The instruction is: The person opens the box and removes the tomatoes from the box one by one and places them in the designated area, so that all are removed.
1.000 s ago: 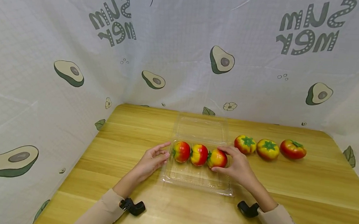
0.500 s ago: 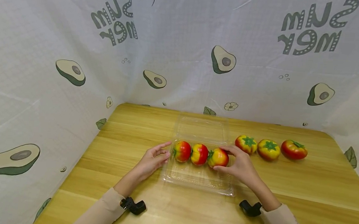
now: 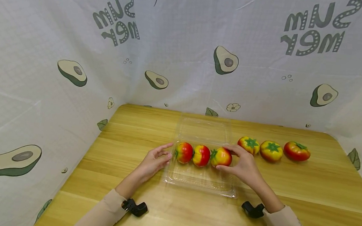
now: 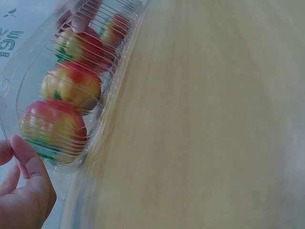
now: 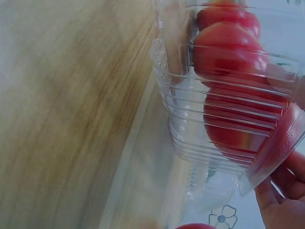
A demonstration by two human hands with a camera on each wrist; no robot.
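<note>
A clear plastic clamshell box (image 3: 189,179) lies on the table with its lid (image 3: 203,130) folded back. Three red-and-yellow tomatoes form a row along its far side: a left tomato (image 3: 184,152), a middle tomato (image 3: 201,155) and a right tomato (image 3: 221,157). My right hand (image 3: 243,165) grips the right tomato between thumb and fingers, its green stem facing left. At the box's left wall, my left hand (image 3: 153,163) pinches the rim with thumb and fingertips. The left wrist view shows the ribbed wall, with tomatoes (image 4: 71,85) behind it.
Right of the box stand three more tomatoes: a yellow one (image 3: 248,145), another yellow one (image 3: 271,151) and a redder one (image 3: 296,151). The wooden table (image 3: 129,130) ends at a white printed curtain (image 3: 185,57) behind and to the left.
The right tomato has shifted slightly right and turned a little in my right hand, so more of its green stem shows. My left hand stays at the box's rim.
</note>
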